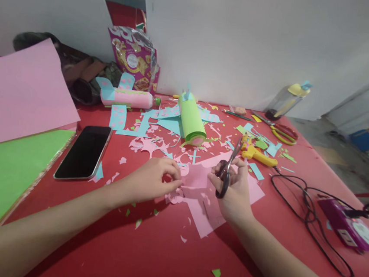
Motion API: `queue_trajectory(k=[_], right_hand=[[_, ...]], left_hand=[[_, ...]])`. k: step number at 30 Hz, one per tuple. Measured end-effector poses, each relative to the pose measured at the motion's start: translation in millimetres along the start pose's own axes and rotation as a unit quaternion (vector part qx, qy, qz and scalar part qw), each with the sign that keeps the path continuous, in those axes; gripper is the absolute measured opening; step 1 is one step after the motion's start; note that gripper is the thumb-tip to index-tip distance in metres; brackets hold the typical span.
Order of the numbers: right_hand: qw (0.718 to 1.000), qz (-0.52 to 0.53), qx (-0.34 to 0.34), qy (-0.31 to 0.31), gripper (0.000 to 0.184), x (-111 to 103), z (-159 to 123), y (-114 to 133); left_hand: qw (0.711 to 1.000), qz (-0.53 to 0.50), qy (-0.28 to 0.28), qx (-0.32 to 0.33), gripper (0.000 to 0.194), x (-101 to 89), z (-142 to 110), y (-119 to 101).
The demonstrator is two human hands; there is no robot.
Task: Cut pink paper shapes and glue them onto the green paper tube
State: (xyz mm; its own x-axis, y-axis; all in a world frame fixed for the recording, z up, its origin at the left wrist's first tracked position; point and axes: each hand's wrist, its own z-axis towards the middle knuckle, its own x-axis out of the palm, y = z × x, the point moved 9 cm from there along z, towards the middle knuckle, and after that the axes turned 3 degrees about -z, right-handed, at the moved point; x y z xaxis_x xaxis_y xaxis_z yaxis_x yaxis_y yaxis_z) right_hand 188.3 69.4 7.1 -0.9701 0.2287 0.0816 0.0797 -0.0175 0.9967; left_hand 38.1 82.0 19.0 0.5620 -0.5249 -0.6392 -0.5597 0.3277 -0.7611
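Note:
My right hand [236,189] is closed around a pair of scissors [224,177] with dark handles, their blades pointing up and away from me. Beneath it lie cut sheets of pink paper [208,215]. To the left, my left hand [154,177] is curled, thumb and fingertips close together at the edge of the pink paper; whatever they pinch is too small to make out. Beyond both hands rests a green paper tube plane [191,119] with light blue wings. Another plane, a pink-wrapped bottle [132,98] with blue fins, lies farther left.
A phone [84,153] and large pink [25,92] and green sheets [11,174] lie left. Paper scraps [149,146] litter the red table. On the right are a yellow glue gun [256,154], red-and-yellow-handled scissors [283,132], a purple power strip [349,224] and a bottle [287,100].

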Motion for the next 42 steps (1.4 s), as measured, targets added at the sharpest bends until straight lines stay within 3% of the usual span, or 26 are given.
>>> queue_trajectory(k=[6,13,19,26,38,42], right_hand=[[1.0,0.002,-0.004,0.004,0.042,1,0,-3],[1.0,-0.001,-0.011,0.011,0.041,3,-2,-1],[1.0,0.015,-0.008,0.011,0.041,5,-5,-2],[1.0,0.018,-0.014,0.018,0.041,5,-4,-1],[0.999,0.01,-0.031,0.008,0.04,3,-4,-1],[1.0,0.017,-0.022,0.013,0.038,3,-3,-2]], left_hand=[[0.996,-0.079,0.008,-0.037,0.015,5.0,0,7],[0.987,-0.137,-0.019,-0.083,0.012,8.7,0,21],[0.975,-0.188,0.004,-0.114,0.013,15.5,-1,24],[0.959,-0.255,-0.005,-0.121,0.017,17.8,-1,30],[0.943,-0.301,0.073,-0.118,0.008,30.2,-2,24],[0.935,-0.323,0.016,-0.144,0.012,19.7,-2,29]])
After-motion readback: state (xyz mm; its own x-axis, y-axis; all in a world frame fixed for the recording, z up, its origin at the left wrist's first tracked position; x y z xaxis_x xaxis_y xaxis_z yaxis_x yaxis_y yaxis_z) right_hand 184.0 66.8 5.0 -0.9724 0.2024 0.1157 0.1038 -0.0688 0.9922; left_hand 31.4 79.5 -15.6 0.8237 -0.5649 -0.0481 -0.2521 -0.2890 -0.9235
